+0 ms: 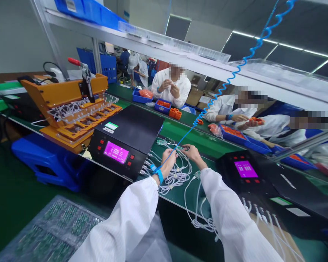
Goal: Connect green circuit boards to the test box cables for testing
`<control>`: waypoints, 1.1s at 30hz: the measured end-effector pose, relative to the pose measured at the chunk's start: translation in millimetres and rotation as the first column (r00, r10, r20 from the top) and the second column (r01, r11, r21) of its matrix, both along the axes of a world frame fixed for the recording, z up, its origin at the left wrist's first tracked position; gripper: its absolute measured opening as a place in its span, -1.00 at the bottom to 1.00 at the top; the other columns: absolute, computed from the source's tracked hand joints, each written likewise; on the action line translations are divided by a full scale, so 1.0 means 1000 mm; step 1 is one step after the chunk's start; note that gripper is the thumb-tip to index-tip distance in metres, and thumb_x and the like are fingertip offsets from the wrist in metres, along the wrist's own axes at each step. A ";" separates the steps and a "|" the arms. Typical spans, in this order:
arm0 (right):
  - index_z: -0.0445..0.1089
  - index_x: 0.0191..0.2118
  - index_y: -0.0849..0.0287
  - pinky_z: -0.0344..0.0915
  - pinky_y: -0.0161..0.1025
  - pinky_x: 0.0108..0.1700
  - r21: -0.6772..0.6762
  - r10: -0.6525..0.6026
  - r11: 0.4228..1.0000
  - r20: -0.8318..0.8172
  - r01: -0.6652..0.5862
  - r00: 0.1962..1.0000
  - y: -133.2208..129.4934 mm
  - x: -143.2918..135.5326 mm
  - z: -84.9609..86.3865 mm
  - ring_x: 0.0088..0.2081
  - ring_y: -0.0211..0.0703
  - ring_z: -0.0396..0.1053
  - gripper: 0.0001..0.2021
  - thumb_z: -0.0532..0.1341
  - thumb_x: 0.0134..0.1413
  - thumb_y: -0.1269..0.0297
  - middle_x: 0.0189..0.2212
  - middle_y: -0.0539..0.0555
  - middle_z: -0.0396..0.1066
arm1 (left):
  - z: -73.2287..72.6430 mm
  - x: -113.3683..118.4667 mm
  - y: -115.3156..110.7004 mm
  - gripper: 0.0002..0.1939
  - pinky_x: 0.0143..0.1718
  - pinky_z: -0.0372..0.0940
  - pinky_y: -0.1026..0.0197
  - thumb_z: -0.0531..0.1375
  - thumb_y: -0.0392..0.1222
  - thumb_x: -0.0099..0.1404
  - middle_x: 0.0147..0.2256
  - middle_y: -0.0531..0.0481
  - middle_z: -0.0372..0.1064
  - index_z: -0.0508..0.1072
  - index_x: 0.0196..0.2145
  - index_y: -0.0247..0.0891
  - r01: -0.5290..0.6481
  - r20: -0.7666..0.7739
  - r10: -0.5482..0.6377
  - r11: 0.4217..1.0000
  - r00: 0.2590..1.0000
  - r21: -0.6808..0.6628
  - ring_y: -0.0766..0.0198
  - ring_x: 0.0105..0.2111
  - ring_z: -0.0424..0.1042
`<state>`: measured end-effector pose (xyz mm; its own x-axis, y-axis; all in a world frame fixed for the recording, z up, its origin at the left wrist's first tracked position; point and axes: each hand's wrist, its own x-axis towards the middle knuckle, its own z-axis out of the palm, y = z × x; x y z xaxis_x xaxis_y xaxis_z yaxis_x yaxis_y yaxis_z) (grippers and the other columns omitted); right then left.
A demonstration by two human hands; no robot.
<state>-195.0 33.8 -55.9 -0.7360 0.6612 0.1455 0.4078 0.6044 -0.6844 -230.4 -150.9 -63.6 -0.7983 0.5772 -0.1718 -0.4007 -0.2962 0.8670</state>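
Note:
My left hand [168, 162], with a blue wrist strap [160, 175] on its wrist, is closed with its fingertips pinched above a heap of white cables [175, 177]. Just to its right, my right hand [193, 153] is also closed, thumb and fingers together beside the cable ends. What either hand grips is too small to make out. Small green circuit boards [161, 142] lie just beyond my left hand, joined to the cables. Another circuit board [197, 175] sits under my right wrist. The cables run to a black test box [128, 131] with a lit purple screen on the left.
An orange clamp fixture [79, 120] with a red-handled lever stands at the left. A second black box [273, 185] is on the right. A blue coiled cord [229, 78] hangs across the view. Trays of circuit boards [57, 229] lie lower left. Co-workers [171, 85] sit opposite with blue bins.

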 end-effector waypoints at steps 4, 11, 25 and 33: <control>0.49 -0.49 0.14 0.29 -0.23 -0.28 0.047 0.111 0.993 0.039 -0.113 0.993 -0.011 0.006 0.010 -0.43 -0.18 0.37 -0.63 0.48 -0.24 -0.06 -0.52 -0.01 0.50 | -0.014 0.003 0.011 -0.74 -0.49 0.14 0.34 0.29 -0.03 0.34 -0.52 0.12 0.30 0.33 -0.30 -0.24 -0.029 -0.003 0.029 0.998 1.000 -0.055 0.41 -0.58 0.24; 0.46 -0.35 0.10 0.28 -0.20 -0.28 0.265 0.333 0.905 0.048 -0.333 0.942 -0.041 0.035 0.039 -0.42 -0.15 0.32 -0.64 0.25 0.11 -0.12 -0.41 0.04 0.50 | -0.021 0.007 0.013 -0.73 -0.26 0.31 0.22 0.23 0.05 0.43 -0.46 0.04 0.35 0.38 -0.24 -0.22 -0.073 -0.100 0.061 0.991 0.993 -0.115 0.24 -0.39 0.42; 0.47 -0.16 0.11 0.00 -0.26 -0.53 0.738 0.310 0.557 0.241 -0.381 0.920 -0.042 0.055 0.012 -0.49 -0.12 0.46 -0.55 -0.08 0.45 -0.01 -0.21 0.16 0.61 | -0.004 0.014 -0.016 -0.72 0.00 0.33 0.07 0.08 -0.15 0.52 -0.23 -0.22 0.56 0.35 -0.40 -0.18 -0.166 -0.573 -0.090 0.910 0.814 -0.379 -0.02 -0.09 0.54; 0.45 -0.21 0.16 -0.03 -0.27 -0.49 0.716 -0.017 0.668 0.285 -0.201 0.959 -0.044 0.041 0.023 -0.50 -0.10 0.42 -0.65 0.02 0.40 0.08 -0.32 0.19 0.57 | -0.002 0.019 -0.017 -0.77 -0.03 0.31 0.09 0.07 -0.20 0.51 -0.19 -0.24 0.55 0.34 -0.36 -0.19 -0.150 -0.531 -0.126 0.883 0.838 -0.445 0.00 -0.08 0.52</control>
